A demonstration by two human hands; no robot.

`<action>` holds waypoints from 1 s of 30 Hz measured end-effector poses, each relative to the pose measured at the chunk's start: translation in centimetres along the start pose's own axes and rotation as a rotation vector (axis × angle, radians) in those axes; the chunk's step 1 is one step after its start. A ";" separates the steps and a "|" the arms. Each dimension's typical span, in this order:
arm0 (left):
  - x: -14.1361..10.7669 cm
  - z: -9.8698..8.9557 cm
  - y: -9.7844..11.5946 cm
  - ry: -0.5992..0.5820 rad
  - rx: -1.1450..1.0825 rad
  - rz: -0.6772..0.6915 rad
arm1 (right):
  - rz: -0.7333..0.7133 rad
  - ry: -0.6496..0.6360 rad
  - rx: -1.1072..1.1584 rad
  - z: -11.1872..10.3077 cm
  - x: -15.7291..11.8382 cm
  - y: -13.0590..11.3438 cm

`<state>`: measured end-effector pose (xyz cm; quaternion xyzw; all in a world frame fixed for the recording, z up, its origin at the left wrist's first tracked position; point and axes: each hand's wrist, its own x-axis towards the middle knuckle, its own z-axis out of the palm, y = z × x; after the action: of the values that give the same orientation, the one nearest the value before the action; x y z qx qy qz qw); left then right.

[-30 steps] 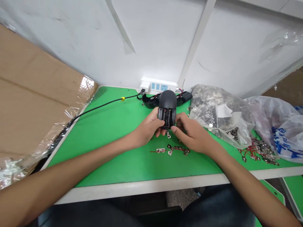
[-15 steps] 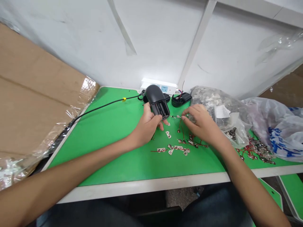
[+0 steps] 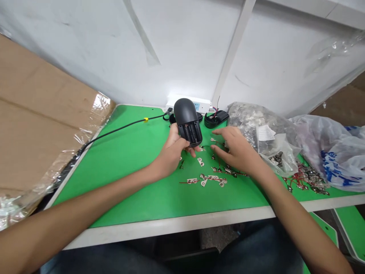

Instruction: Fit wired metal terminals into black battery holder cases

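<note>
My left hand (image 3: pixel 171 152) is closed round the lower end of a black plastic housing (image 3: pixel 185 109). The housing is held up off the table, tilted, with a domed top and an open battery compartment (image 3: pixel 191 133) facing me. My right hand (image 3: pixel 235 148) hovers at the right with thumb and forefinger spread apart. Between and below those fingers are metal battery contacts (image 3: pixel 213 140), some with thin red wires. More contact plates (image 3: pixel 200 161) lie loose on the green table in front of the hands, and a row of them (image 3: pixel 213 178) lies nearer to me.
Behind the housing stand a white power strip (image 3: pixel 203 106) and another black housing part (image 3: pixel 216 118) with wires. A black cable (image 3: pixel 125 128) crosses the left side. Plastic bags (image 3: pixel 251 118) and a heap of wired contacts (image 3: pixel 309 179) are at the right; a cardboard box (image 3: pixel 42 110) borders the left.
My right hand's thumb and forefinger have opened wider. The housing in my left hand has turned slightly more upright. The whole view has shifted a little.
</note>
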<state>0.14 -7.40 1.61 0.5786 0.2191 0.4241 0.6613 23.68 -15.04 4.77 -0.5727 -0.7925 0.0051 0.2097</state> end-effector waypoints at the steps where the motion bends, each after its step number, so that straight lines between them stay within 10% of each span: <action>1: 0.0 -0.1 -0.1 -0.014 -0.006 0.003 | -0.009 -0.007 -0.007 0.1 0.0 0.0; 23: -1.4 1.3 1.1 -0.027 0.257 0.069 | 0.086 -0.058 -0.058 2.5 0.6 3.4; 30: -1.3 1.1 0.8 0.010 0.352 0.110 | 0.065 0.240 0.151 2.3 0.6 1.7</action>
<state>0.05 -9.10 2.40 0.6944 0.2611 0.4178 0.5245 24.26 -13.38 2.47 -0.5771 -0.7400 0.0030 0.3454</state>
